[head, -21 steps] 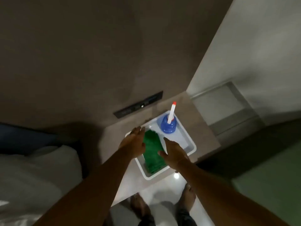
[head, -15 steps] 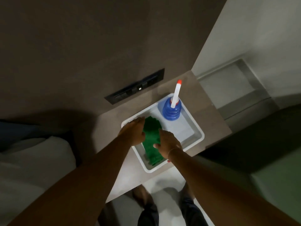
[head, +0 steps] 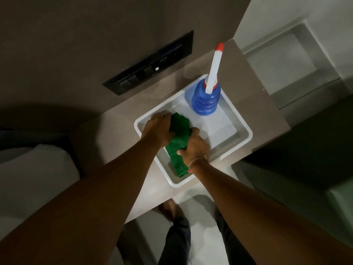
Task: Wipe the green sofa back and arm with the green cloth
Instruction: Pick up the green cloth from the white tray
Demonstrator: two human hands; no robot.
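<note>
A folded green cloth [head: 179, 131] lies in the left half of a white tray [head: 242, 129] on a narrow brown ledge. My left hand [head: 158, 129] grips the cloth's left edge near its far end. My right hand [head: 194, 148] closes over the cloth's right side, thumb on top. The cloth's near end [head: 179, 169] sticks out below my right wrist. Part of the green sofa [head: 328, 203] shows dimly at the lower right.
A blue ribbed bottle with a long white nozzle and red tip [head: 207, 100] stands in the tray's far right corner. A black switch panel [head: 150, 64] sits on the brown wall behind. White bedding [head: 32, 173] lies at left. My feet [head: 172, 209] stand below the ledge.
Both hands have closed in from either side onto the green cloth and now grip it. The camera has come closer to the tray.
</note>
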